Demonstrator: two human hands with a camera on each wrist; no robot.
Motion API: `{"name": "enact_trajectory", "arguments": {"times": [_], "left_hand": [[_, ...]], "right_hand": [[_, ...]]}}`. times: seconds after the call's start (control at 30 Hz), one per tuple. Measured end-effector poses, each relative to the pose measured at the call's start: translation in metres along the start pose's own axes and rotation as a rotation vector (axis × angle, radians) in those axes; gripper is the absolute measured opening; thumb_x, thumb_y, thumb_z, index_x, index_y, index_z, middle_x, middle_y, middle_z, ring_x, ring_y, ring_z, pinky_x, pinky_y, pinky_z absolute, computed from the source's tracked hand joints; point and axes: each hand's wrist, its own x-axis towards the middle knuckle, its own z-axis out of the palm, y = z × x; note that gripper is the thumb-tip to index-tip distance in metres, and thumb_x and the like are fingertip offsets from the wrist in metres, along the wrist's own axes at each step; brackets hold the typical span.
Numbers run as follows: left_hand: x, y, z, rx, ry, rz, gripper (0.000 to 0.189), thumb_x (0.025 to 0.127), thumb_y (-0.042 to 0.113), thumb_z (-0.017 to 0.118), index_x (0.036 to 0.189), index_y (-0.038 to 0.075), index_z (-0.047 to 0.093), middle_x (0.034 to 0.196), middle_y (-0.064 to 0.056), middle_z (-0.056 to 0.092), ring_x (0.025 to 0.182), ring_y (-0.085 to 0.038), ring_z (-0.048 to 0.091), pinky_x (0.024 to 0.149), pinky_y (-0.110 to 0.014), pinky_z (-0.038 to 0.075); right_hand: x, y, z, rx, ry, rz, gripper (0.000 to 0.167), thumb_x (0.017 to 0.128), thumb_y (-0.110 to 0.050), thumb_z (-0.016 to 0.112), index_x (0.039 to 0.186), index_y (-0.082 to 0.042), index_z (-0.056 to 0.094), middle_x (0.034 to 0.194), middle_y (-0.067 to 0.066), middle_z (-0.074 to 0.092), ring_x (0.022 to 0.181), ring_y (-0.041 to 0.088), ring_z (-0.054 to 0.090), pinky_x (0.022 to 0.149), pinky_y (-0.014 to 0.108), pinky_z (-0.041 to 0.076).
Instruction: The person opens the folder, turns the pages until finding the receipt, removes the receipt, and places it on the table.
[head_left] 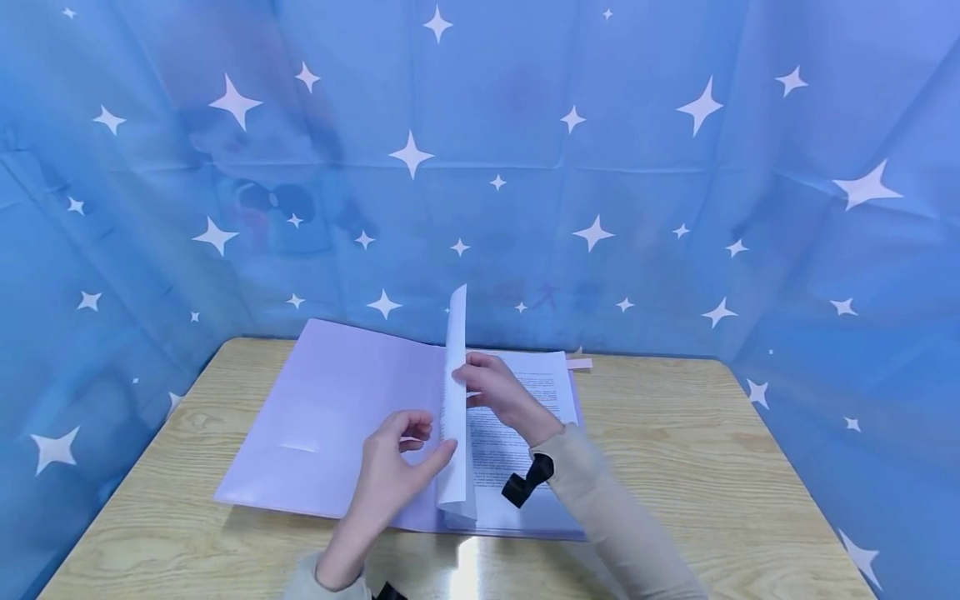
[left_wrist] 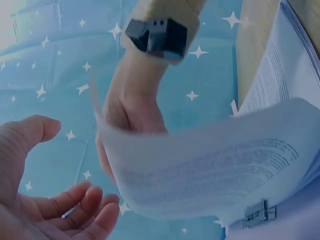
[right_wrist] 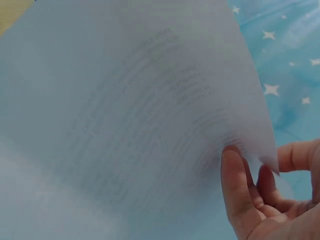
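A lilac folder [head_left: 337, 417] lies spread on the table, with a stack of printed pages [head_left: 517, 467] on its right side. One printed sheet [head_left: 454, 400] stands raised and bowed near the fold. My right hand [head_left: 495, 387] holds this sheet by its edge; the thumb [right_wrist: 234, 185] lies against the printed face. To the left of the sheet is my left hand [head_left: 393, 467], fingers loosely bent and holding nothing. In the left wrist view a gap shows between the left fingers [left_wrist: 80, 210] and the curved sheet [left_wrist: 200, 165].
A metal clip [left_wrist: 260, 214] sits at the bound edge of the pages. From the stack's far right corner sticks a pink tab [head_left: 580, 363]. The wooden table [head_left: 675, 467] reaches back to a blue curtain [head_left: 510, 208] with white stars.
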Motion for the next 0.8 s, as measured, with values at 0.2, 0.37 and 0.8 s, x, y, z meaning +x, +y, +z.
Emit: {"name": "enact_trajectory", "arguments": {"times": [0.2, 0.37, 0.8], "left_hand": [[-0.003, 0.004, 0.004, 0.081, 0.005, 0.040, 0.042, 0.067, 0.014, 0.081, 0.096, -0.004, 0.057, 0.084, -0.009, 0.055, 0.074, -0.019, 0.055, 0.064, -0.027, 0.053], [-0.007, 0.004, 0.006, 0.137, -0.028, 0.038, 0.051, 0.063, 0.015, 0.082, 0.100, -0.003, 0.053, 0.086, -0.007, 0.049, 0.074, -0.017, 0.051, 0.064, -0.026, 0.050], [-0.013, 0.000, 0.001, 0.310, 0.002, 0.071, 0.031, 0.061, -0.009, 0.065, 0.089, -0.003, 0.053, 0.084, -0.008, 0.049, 0.071, -0.016, 0.050, 0.060, -0.024, 0.048]], "right_hand": [[0.004, 0.001, 0.008, 0.007, -0.003, -0.005, 0.029, 0.088, -0.013, 0.053, 0.111, 0.004, 0.056, 0.096, 0.010, 0.060, 0.081, 0.021, 0.059, 0.071, 0.039, 0.053], [0.005, 0.002, 0.014, -0.009, 0.005, -0.006, 0.026, 0.087, -0.014, 0.054, 0.106, 0.004, 0.056, 0.093, 0.010, 0.059, 0.080, 0.021, 0.059, 0.072, 0.039, 0.053], [0.009, 0.004, 0.024, 0.008, 0.004, 0.022, 0.020, 0.085, -0.012, 0.055, 0.100, 0.002, 0.057, 0.096, 0.012, 0.061, 0.079, 0.020, 0.062, 0.073, 0.040, 0.055]]}}
